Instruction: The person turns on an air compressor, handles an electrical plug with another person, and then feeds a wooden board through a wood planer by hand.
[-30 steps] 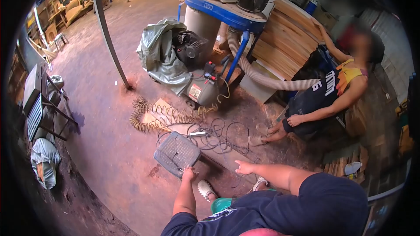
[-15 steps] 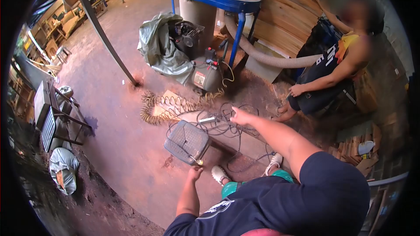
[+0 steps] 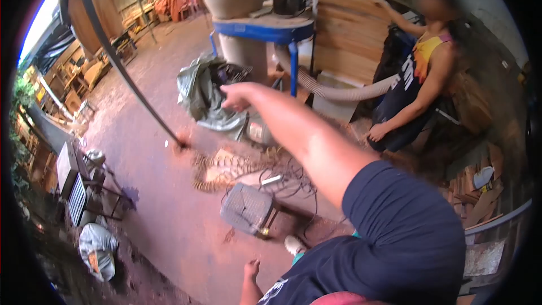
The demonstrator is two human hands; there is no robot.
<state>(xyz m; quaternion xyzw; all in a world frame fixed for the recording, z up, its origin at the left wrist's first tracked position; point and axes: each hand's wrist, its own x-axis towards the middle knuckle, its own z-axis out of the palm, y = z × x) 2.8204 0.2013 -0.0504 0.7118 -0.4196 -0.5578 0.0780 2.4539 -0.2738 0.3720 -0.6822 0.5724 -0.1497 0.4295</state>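
My right arm reaches forward across the view, and my right hand (image 3: 236, 97) has its index finger stretched out, nothing in it. Behind that hand, a grey-green tarp (image 3: 195, 93) drapes part of an air compressor (image 3: 257, 131). Low in the view, my left hand (image 3: 252, 270) is curled closed, with no object visible in it. Just beyond it stands a grey woven-top stool (image 3: 244, 206), with a thin cord and a pale plug (image 3: 264, 231) at its near edge. A tangle of black cable, a white power strip (image 3: 271, 179) and a coiled yellowish hose (image 3: 212, 178) lie behind the stool.
At right, another person (image 3: 423, 73) crouches, one hand on wooden boards (image 3: 347, 28). A ribbed duct (image 3: 350, 91) runs beside a blue-framed machine (image 3: 268, 31). Wood scraps (image 3: 480, 186) lie at far right; a chair (image 3: 84, 192) and white sack (image 3: 97, 251) stand left.
My right hand has risen and moved left, from above the cables to before the tarp. My left hand has dropped lower, away from the stool. The view has tilted up.
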